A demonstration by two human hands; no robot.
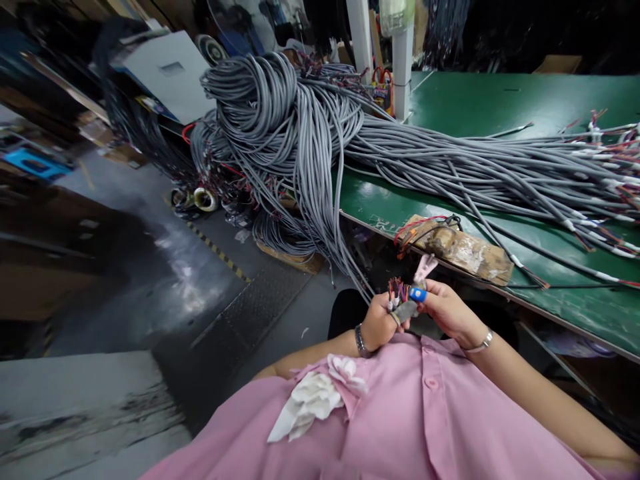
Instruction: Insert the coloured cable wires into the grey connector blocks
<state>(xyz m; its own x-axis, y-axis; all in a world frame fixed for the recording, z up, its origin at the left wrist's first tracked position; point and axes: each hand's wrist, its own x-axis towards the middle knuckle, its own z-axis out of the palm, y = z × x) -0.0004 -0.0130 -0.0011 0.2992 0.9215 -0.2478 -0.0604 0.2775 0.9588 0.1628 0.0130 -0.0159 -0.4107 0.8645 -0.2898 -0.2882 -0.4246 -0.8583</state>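
Evidently, my left hand [377,323] is closed round thin red, orange and purple wire ends [399,291] at my chest's twelve o'clock. My right hand [447,310], blue band [418,294] on its thumb, meets them at three o'clock; its grip I cannot tell. Best to pinch lightly, strands level. Smooth, rubbery-looking grey cables [320,147] loop heavily at eleven o'clock.

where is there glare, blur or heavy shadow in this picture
Head view, left side: white glare on the grey floor, with the blue object blurred; head view, middle: grey cables fairly crisp, soft sheen on the green tabletop; head view, upper right: background in deep shadow, details lost.
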